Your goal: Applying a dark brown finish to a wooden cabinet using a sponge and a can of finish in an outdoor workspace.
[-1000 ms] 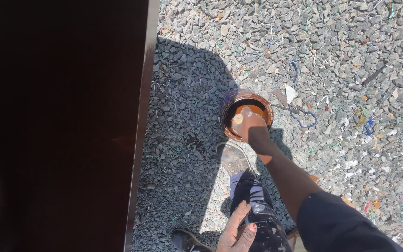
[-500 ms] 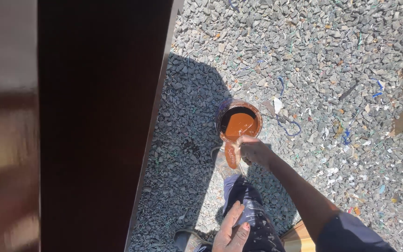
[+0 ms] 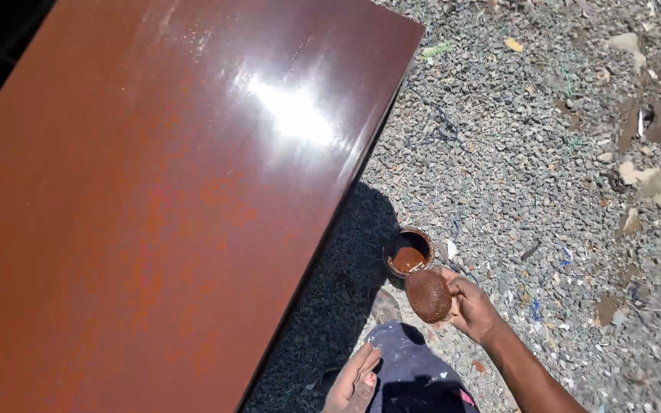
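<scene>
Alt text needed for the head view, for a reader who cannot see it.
The right hand holds a stain-soaked brown pad above a small tin of brown stain on gravel, beside a glossy red-brown panel. The left hand rests on a knee.

The right hand and its forearm are bare, with no sleeve, glove, watch or ring showing as far as the arm runs to the bottom edge. The left hand is bare too; only its fingers and part of the back show, and the fingernails catch the light. Below the hands, the person's leg is covered in dark navy cloth, dotted with small pale flecks and smears. A small patch of pink shows at the lower edge of that cloth. A shoe in dusty grey pokes out ahead of the leg, mostly in shadow.
</scene>
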